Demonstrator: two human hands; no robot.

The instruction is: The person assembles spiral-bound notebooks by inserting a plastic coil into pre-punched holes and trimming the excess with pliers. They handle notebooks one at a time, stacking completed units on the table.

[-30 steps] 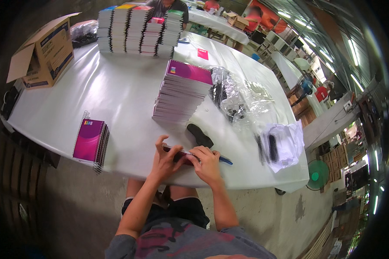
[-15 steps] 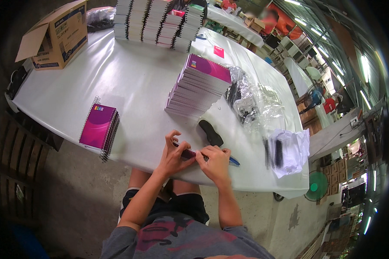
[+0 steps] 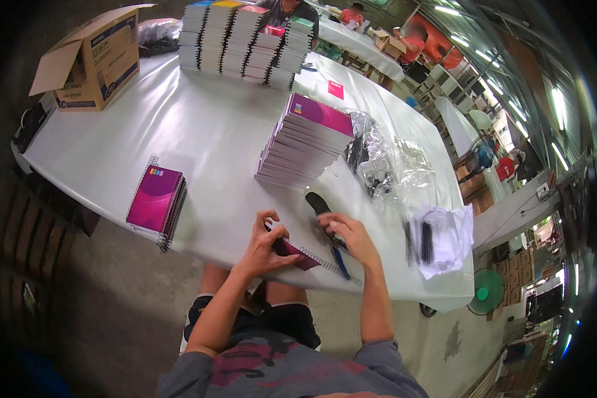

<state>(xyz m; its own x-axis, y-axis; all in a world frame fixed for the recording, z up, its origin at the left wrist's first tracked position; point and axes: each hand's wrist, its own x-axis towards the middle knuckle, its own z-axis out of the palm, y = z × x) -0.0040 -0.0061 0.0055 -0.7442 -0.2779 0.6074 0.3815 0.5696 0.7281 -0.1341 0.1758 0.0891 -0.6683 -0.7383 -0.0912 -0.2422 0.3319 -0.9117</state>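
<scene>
My left hand is closed round a small spiral notebook with a magenta cover, held on edge near the table's front. A length of spiral wire sticks out past the notebook's right end. My right hand is above blue-handled pliers, its fingertips smeared by motion; whether they grip anything cannot be made out. Just beyond those fingers lies a dark, elongated object. Farther back rises a tall stack of purple-covered spiral notebooks.
A smaller pile of magenta notebooks lies left. Clear plastic wrapping and black spiral coils on white paper are right. An open carton and tall book stacks stand at the back, with a person behind them.
My right hand has left the notebook's end and moved right and farther away, uncovering the spiral wire and the pliers. My left hand keeps its hold on the notebook.
</scene>
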